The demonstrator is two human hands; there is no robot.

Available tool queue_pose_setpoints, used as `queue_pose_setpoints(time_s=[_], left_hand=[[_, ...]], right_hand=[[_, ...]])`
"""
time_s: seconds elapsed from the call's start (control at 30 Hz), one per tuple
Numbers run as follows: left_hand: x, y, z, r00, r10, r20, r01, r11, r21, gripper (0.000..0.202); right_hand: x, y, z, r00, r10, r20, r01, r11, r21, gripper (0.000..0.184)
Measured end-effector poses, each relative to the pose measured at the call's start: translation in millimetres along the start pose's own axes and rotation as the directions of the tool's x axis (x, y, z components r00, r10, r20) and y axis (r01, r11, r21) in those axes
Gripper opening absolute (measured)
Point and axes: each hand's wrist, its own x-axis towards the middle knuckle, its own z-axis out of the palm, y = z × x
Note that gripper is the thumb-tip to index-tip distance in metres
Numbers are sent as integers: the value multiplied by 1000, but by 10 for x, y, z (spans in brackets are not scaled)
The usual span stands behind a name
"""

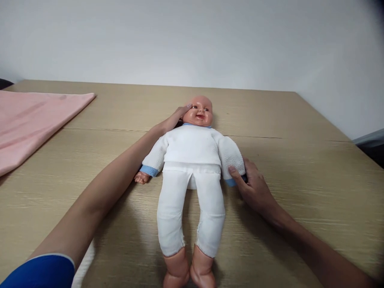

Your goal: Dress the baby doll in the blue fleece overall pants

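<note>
Blue sleeve cloth point(42, 272) with a pale edge covers the wearer's upper left arm at the bottom left corner, and just beside it a white strip point(86, 264) shows, too little of it in view to identify. From there the bare left forearm point(117, 176) stretches across the table point(315, 192) to the left hand point(177, 117), which lies against the side of the doll's head point(205, 102); its thumb rests on the face beside one eye, while the fingers are hidden, so one cannot tell how firmly they close. On the opposite side, the right hand point(255, 186) is clamped on the end of the doll's sleeve point(232, 156), thumb on top near the blue cuff point(230, 182) and fingers around the outer edge. The doll point(193, 146) lies on its back in the middle of the table, face up, head away from the wearer and bare feet point(176, 266) toward the camera, cut off by the lower edge. It wears a plain white fleecy top with a blue collar and plain white trousers point(171, 208). Its other arm lies out to the side, the small hand point(141, 177) close by the wearer's left forearm. Well apart, a plain pink cloth point(33, 124) covers the table's left side; behind stands a pale wall point(180, 40).
</note>
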Motion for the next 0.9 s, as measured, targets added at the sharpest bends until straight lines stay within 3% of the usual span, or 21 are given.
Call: queue_pose_setpoints(time_s=[0.2, 0.43, 0.6, 0.77, 0.83, 0.9], left_hand=[[19, -28, -18, 990, -98, 99, 100, 995, -16, 67], [-38, 14, -55, 1000, 27, 3, -27, 993, 117, 64], [-300, 24, -153, 985, 98, -143, -60, 966, 250, 60], [-657, -116, -310, 932, 177, -316, -82, 953, 292, 46], [-783, -153, -329, 922, 223, -316, -142, 955, 260, 46], [-906, -111, -255, 938, 237, -251, -197, 965, 175, 47]], right_hand=[[12, 13, 2, 1000, -13, -4, 13, 1000, 3, 51], [33, 39, 24, 999, -47, -13, 47, 999, 9, 53], [55, 86, 56, 996, -82, -45, 82, 997, -6, 53], [65, 175, 156, 980, -127, -154, 131, 991, 18, 61], [83, 188, 187, 972, -140, -189, 145, 989, 14, 65], [93, 144, 167, 968, -124, -220, 123, 992, -20, 71]])
